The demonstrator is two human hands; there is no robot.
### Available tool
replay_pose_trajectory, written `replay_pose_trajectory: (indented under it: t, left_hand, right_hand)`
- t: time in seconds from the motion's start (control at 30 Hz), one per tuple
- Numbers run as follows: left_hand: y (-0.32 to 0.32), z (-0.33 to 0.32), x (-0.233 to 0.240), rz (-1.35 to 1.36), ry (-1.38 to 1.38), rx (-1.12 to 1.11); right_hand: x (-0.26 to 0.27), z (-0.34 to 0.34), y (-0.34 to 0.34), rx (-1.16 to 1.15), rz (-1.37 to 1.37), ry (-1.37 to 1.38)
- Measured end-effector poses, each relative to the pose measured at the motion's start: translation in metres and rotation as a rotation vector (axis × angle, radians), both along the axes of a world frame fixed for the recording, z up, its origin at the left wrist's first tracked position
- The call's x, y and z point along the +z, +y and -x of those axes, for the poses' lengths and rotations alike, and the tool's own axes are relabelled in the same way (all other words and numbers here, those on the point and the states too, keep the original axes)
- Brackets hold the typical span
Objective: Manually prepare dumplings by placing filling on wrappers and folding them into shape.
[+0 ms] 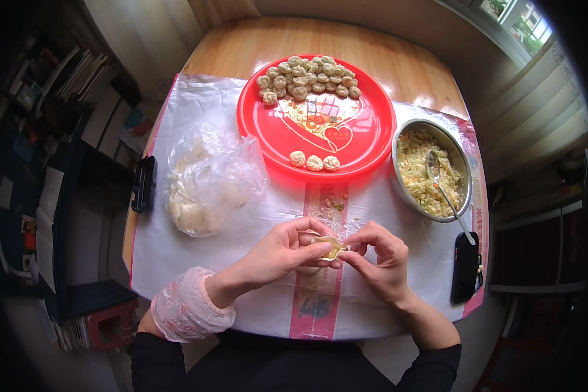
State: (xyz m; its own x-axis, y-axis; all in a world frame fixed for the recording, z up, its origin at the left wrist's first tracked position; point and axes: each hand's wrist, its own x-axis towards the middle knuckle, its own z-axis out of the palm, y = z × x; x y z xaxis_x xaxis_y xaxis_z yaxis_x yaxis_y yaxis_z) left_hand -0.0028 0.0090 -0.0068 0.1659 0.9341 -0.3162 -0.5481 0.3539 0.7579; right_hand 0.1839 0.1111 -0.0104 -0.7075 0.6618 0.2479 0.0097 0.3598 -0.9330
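Note:
My left hand [294, 250] holds a round dough wrapper [334, 249] with filling inside, its edge partly gathered. The thumb and forefinger of my right hand [379, 255] pinch the wrapper's right edge. Beyond my hands lies a round red plastic tray [264, 142]. Many pleated dumplings [300, 81] crowd its far side, and three more [314, 163] sit in a row near its front rim. Right of the tray is a metal bowl [398, 182] of chopped filling [421, 171], with a metal spoon [446, 193] resting in it. Something pale and round, mostly hidden, lies under my left hand.
A clear plastic bag [210, 181] holding dough is on the left of the plastic-covered table [255, 313]. By the left edge is a black plastic case [144, 184]. A black phone [464, 268] lies at the right edge, touching the spoon's handle. Crumbs are scattered beyond my hands.

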Motion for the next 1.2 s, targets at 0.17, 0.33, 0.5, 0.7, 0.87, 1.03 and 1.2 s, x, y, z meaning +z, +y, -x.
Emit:
replay_pose_trajectory:
  t: [0.17,0.33,0.5,0.7,0.87,1.03,1.2]
  left_hand:
    - [0.001,0.0,0.002,-0.026,0.002,-0.004]
    - [0.001,0.001,0.003,-0.015,-0.008,-0.012]
    - [0.0,0.001,0.001,-0.007,-0.045,-0.014]
    - [0.001,-0.001,0.005,0.036,-0.099,0.07]
    - [0.001,0.002,0.004,0.017,-0.041,0.056]
    - [0.0,0.004,0.003,-0.002,0.028,0.018]
    - [-0.001,0.005,0.0,0.016,0.063,0.01]
  right_hand:
    - [-0.001,-0.002,0.002,0.036,-0.044,0.03]
    - [0.004,0.002,-0.003,-0.039,0.035,0.024]
    - [0.002,0.0,-0.004,-0.022,-0.036,0.022]
    - [0.001,-0.001,-0.004,-0.052,-0.09,-0.002]
    - [0.004,0.0,-0.005,-0.034,-0.115,-0.02]
    - [0.008,0.002,-0.006,0.001,-0.117,-0.039]
    - [0.009,0.003,-0.008,0.024,-0.117,-0.026]
